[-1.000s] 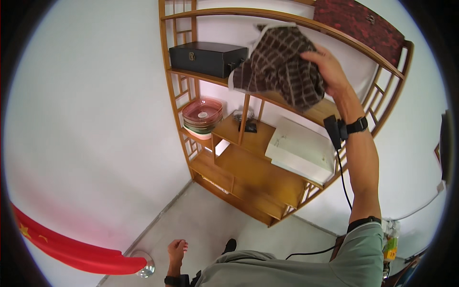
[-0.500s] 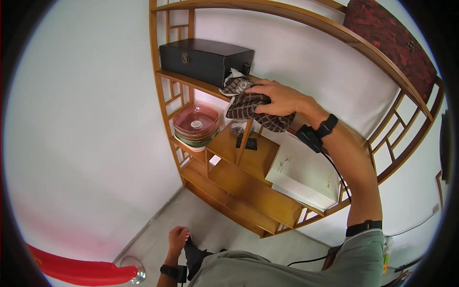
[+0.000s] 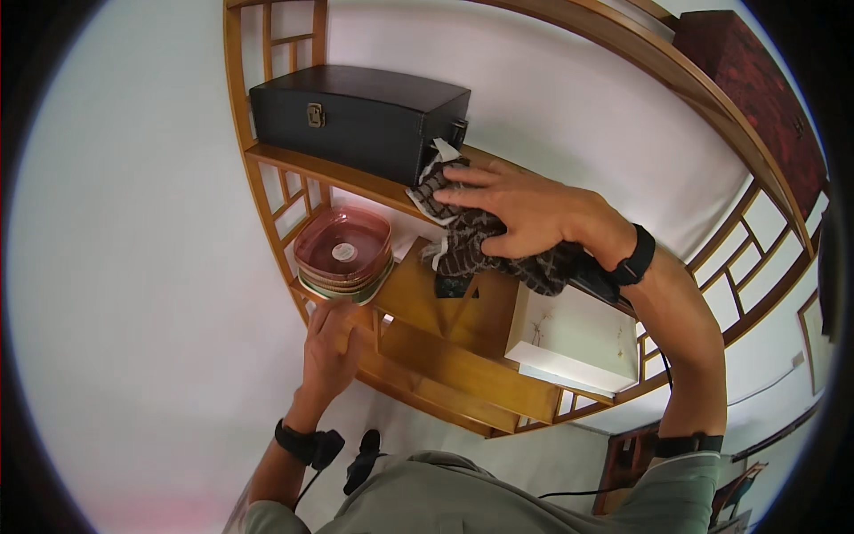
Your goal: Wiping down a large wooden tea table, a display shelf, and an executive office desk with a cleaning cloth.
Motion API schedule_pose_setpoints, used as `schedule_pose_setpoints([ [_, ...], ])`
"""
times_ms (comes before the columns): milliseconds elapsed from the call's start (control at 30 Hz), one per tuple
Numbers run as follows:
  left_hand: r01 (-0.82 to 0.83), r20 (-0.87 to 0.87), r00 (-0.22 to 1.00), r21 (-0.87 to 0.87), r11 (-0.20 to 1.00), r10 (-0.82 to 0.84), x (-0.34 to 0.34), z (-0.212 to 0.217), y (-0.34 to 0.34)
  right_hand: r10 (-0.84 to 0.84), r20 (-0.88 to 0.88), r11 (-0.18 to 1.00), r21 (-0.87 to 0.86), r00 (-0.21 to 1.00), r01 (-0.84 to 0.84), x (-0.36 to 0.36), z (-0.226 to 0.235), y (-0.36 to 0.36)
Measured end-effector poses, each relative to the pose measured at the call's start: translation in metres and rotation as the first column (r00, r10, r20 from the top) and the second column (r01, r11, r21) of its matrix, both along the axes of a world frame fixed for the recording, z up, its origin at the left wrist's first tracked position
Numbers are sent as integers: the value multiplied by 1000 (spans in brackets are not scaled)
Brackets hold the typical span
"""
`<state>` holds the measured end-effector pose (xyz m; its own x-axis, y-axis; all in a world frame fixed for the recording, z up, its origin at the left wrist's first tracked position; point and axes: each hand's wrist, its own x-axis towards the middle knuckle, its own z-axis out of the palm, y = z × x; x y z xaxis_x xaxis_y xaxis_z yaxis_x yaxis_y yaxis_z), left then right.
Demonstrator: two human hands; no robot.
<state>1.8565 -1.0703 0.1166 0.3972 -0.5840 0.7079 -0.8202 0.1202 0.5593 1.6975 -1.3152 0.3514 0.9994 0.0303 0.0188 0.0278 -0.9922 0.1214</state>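
My right hand (image 3: 534, 214) lies over a crumpled dark brown checked cloth (image 3: 463, 233) on the shelf edge, its fingers spread across the cloth and the thumb lower down, gripping it. One pale corner of the cloth touches the end of a black box (image 3: 356, 111) with a metal latch. Lower on the left, my left hand (image 3: 329, 354) is raised with fingers stretched out and nothing in it. Its fingertips are just in front of a stack of pink and green plastic trays (image 3: 342, 245); whether they touch cannot be made out.
A curved wooden shelf unit (image 3: 445, 405) with lattice sides fills the middle. A white box (image 3: 578, 334) with a plant print sits on a lower shelf, near a small dark item (image 3: 454, 287). A dark red patterned case (image 3: 756, 98) stands on top at right. White wall (image 3: 133, 249) lies left.
My left hand has risen from beside my leg to the tray stack. My right hand remains on the cloth, which has bunched and shifted slightly. The view has moved closer to the shelves.
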Motion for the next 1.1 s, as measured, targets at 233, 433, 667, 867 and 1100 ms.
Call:
schedule_pose_setpoints([
  [233, 33, 336, 941, -17, 999, -25, 32, 76, -63, -273, -116, 957, -132, 955, 257, 10, -11, 30],
  [433, 45, 469, 883, -25, 999, -28, 64, 73, -112, -257, 57, 945, -193, 965, 263, 3, -25, 28],
  [667, 26, 512, 857, -167, 986, 64, 69, 60, -136, -426, 94, 893, -117, 900, 435, -60, -16, 31],
  [867, -15, 530, 836, -242, 970, 145, 69, 59, -140, -651, 74, 757, 1, 755, 653, -138, -12, 31],
  [1100, -31, 561, 802, -303, 953, 205, 74, 51, -146, -806, 126, 586, 33, 578, 810, -239, -12, 24],
])
